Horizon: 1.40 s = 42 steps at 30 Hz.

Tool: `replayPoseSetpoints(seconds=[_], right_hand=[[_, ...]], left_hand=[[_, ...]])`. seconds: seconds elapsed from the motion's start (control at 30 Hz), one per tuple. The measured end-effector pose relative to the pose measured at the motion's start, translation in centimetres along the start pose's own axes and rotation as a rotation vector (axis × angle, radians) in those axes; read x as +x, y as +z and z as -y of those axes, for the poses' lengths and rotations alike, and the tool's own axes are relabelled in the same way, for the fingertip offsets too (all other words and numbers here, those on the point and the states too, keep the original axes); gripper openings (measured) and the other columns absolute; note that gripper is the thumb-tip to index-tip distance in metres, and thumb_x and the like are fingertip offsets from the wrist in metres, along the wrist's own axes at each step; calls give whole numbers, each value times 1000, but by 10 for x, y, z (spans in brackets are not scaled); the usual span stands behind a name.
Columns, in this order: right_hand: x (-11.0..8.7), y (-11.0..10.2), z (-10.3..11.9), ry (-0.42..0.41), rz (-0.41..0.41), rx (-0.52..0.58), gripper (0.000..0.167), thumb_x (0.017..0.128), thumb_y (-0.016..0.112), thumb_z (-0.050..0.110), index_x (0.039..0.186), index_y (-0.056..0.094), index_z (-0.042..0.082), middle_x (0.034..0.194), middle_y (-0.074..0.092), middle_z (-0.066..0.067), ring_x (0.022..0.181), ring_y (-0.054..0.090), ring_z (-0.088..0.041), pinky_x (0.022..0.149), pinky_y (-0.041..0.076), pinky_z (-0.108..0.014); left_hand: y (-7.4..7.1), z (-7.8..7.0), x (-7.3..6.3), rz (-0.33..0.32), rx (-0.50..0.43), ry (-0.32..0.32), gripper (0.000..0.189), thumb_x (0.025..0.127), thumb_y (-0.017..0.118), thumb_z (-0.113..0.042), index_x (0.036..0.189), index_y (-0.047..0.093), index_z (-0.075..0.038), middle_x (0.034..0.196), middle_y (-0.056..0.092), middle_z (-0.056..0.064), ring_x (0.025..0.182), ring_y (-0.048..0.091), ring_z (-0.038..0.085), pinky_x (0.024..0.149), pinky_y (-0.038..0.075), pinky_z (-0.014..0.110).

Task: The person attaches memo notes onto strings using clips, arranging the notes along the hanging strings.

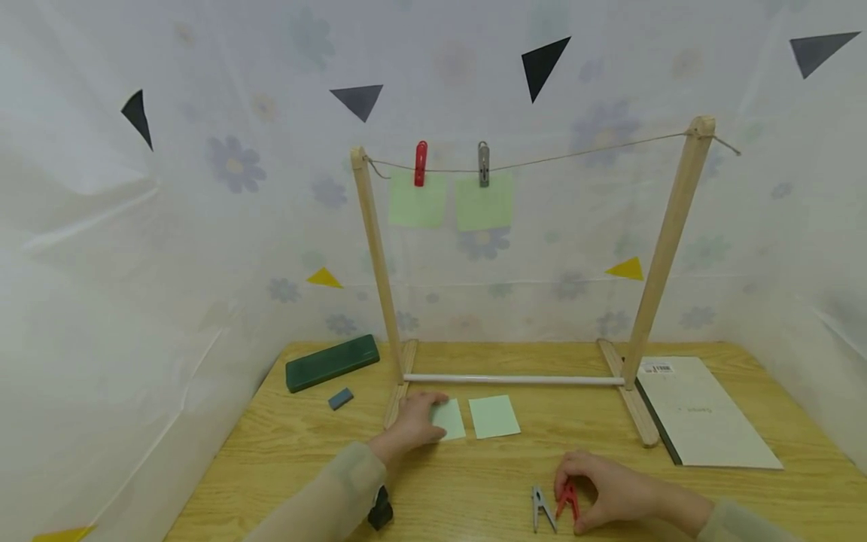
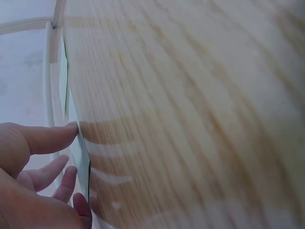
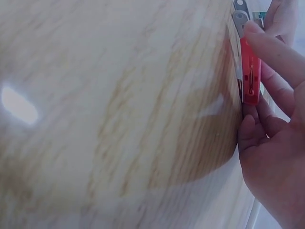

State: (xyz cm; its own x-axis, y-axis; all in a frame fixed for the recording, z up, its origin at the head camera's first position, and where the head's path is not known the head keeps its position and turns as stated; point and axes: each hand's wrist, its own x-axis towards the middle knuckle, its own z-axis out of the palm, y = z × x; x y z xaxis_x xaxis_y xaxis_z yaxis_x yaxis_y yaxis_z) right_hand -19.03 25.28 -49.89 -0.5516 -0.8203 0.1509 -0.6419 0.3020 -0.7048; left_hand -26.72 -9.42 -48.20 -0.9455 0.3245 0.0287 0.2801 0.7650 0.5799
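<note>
My left hand (image 1: 409,421) lies over the left part of a pale green paper note (image 1: 450,420) on the table. In the left wrist view its fingertips touch the note (image 2: 81,148), thumb and fingers spread along it. A second green note (image 1: 494,416) lies just to the right. At the front, my right hand (image 1: 609,489) holds a red clothespin (image 1: 567,499) between thumb and fingers. Its red body (image 3: 250,71) shows in the right wrist view. A grey clothespin (image 1: 540,509) lies beside it on the left.
A wooden frame (image 1: 667,256) carries a string (image 1: 582,154), where red (image 1: 421,165) and grey (image 1: 484,165) clothespins hold two green notes. A white rod (image 1: 515,379) joins its feet. Also on the table: a green case (image 1: 332,363), blue eraser-like block (image 1: 341,399) and notebook (image 1: 704,414).
</note>
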Motion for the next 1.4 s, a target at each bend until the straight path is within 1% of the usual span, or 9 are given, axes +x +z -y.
replayPoseSetpoints(seconds=[0.23,0.43,0.6,0.73,0.8,0.93,1.13,1.33,1.4], right_hand=[[-1,-1,1,-3,-4,61,31,83,81,26,109,64,21,106,63,3,96,51,-2,79,44,-23],[-3,-1,-2,18,-2,126,29,85,79,24,110,65,20,108,63,4,96,53,-2,80,45,-22],[-5,-3,-2,49,-5,195,26,87,76,18,112,68,18,107,62,3,90,52,-7,73,43,-22],[-5,-5,-1,57,-9,272,23,90,72,11,113,67,12,102,63,-5,83,52,-17,66,44,-26],[-5,-6,1,74,-19,295,22,92,70,10,113,66,10,101,64,-9,81,53,-18,65,46,-26],[-6,-9,4,143,-43,313,21,93,68,13,114,64,9,101,65,-12,80,54,-8,64,47,-24],[-7,-16,6,201,-84,284,20,96,64,14,114,63,5,104,67,-10,88,59,-2,70,50,-23],[-6,-26,5,173,-116,335,24,100,58,10,116,57,-8,102,67,-20,90,65,-7,70,54,-27],[-6,-29,6,167,-127,343,25,101,56,10,116,56,-9,102,68,-21,90,66,-8,69,54,-27]], left_hand=[[-1,-1,-1,6,-27,-43,55,76,83,-4,126,62,-1,127,55,26,115,47,42,97,40,56],[-5,-3,-2,30,-49,-41,56,76,82,-2,127,60,0,125,55,27,114,46,44,95,42,56],[-5,-3,-1,22,-51,-63,57,73,84,-2,126,62,-2,122,56,24,111,48,41,93,44,55],[-2,0,0,10,-86,-78,52,72,84,1,120,64,-3,117,55,21,108,51,37,93,46,53],[-2,2,1,13,-91,-60,48,74,82,4,117,64,-3,115,57,19,107,54,35,92,48,51],[-3,5,3,33,-120,-45,38,80,75,7,114,64,-3,115,64,19,106,60,34,87,52,47],[-10,7,6,60,-167,-104,28,91,67,-1,117,65,-8,122,63,20,114,59,38,87,52,48],[-21,7,8,76,-188,-89,26,96,62,-9,122,65,-6,128,61,19,121,56,40,93,51,51],[-25,5,8,84,-209,-85,27,97,62,-11,123,65,-4,130,61,19,123,54,41,96,50,51]])
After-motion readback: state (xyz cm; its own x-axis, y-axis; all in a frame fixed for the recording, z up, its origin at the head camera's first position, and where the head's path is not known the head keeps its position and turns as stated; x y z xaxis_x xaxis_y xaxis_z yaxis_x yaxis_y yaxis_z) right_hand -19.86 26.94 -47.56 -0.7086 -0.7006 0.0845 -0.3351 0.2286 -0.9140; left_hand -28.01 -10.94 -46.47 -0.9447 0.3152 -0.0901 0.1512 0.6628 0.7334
